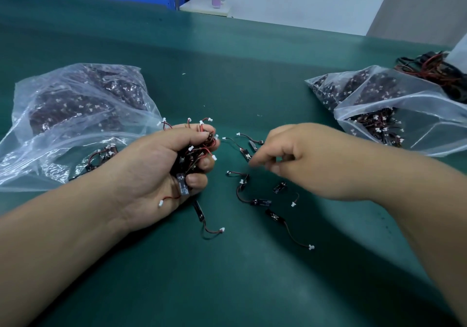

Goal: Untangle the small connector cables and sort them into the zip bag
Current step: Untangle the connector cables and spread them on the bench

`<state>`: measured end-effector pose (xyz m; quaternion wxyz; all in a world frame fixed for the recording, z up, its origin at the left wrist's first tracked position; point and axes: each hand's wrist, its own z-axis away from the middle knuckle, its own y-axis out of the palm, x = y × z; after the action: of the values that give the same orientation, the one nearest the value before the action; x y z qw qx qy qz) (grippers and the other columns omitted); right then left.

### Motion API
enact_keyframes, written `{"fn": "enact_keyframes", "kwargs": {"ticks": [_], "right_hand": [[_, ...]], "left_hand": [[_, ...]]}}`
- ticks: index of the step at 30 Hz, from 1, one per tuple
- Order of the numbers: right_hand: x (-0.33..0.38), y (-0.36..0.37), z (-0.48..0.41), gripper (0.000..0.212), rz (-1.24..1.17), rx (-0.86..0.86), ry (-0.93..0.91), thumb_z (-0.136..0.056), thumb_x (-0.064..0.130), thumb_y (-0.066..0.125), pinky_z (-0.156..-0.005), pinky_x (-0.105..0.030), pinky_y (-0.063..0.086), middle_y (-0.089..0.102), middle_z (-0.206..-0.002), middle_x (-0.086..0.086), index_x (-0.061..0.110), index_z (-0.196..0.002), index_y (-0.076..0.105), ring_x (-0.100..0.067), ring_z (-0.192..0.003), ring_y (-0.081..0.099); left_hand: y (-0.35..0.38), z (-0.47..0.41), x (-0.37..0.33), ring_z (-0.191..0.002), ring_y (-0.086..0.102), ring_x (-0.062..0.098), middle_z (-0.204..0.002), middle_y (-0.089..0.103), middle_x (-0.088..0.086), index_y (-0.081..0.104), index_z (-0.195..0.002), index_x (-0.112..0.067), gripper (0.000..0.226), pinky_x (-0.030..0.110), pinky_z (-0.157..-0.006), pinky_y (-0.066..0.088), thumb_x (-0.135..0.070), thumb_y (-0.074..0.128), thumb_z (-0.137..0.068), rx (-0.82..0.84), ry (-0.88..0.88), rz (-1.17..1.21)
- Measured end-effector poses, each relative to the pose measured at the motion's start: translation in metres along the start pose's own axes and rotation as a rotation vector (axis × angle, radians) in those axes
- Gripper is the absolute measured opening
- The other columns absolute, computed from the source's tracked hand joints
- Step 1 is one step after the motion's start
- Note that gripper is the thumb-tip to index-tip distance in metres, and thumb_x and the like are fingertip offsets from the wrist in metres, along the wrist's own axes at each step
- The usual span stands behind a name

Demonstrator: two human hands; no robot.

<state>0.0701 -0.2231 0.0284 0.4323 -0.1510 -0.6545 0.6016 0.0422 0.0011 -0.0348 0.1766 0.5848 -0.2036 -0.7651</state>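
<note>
Left hand (161,170) grips tangled cable clump (197,153) as supply, while right hand (300,160), blurred, grip unclear, hovers over loose cables (261,202) on green mat (227,288), probably for bagging.

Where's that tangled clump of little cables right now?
In the head view, the tangled clump sits left of centre, gripped in the left hand, between the left plastic bag and the loose cables.

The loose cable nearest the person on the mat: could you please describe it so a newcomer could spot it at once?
On the green mat, loose cables lie scattered between the left hand, gripping a cable bundle, and the right hand. The nearest cable runs from a black module down-right to a white plug; unlike its curled neighbours, it lies nearly straight.
</note>
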Motion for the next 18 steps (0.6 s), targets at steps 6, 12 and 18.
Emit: {"fn": "enact_keyframes", "kwargs": {"ticks": [6, 12, 18], "right_hand": [[0.009, 0.01, 0.0, 0.038, -0.029, 0.088, -0.003, -0.093, 0.005, 0.058, -0.086, -0.017, 0.047, 0.062, -0.088, 0.021, 0.035, -0.108, 0.075, 0.001, -0.09, 0.06], [0.004, -0.007, 0.005, 0.04, -0.22, 0.004, 0.043, -0.092, 0.003, 0.06, -0.075, -0.013, 0.05, 0.071, -0.081, 0.016, 0.04, -0.088, 0.075, 0.003, -0.077, 0.065], [-0.001, -0.001, 0.004, 0.027, -0.079, 0.1, 0.214, -0.088, 0.003, 0.058, -0.058, -0.022, 0.052, 0.067, -0.069, 0.011, 0.027, -0.088, 0.07, -0.01, -0.063, 0.067]], "left_hand": [[0.006, 0.001, -0.002, -0.047, 0.052, 0.015, -0.074, 0.068, 0.005, 0.075, -0.071, -0.019, 0.014, 0.02, -0.033, 0.033, -0.015, 0.075, -0.058, -0.052, -0.015, -0.009], [0.003, 0.004, -0.003, -0.049, 0.052, 0.015, -0.077, 0.067, 0.005, 0.074, -0.076, -0.018, 0.016, 0.02, -0.033, 0.034, -0.016, 0.074, -0.06, -0.025, -0.038, 0.002], [0.017, 0.006, -0.002, -0.042, 0.049, 0.013, -0.066, 0.064, 0.003, 0.067, -0.073, -0.015, 0.01, 0.016, -0.031, 0.03, -0.015, 0.062, -0.063, -0.065, -0.012, -0.019]]}}
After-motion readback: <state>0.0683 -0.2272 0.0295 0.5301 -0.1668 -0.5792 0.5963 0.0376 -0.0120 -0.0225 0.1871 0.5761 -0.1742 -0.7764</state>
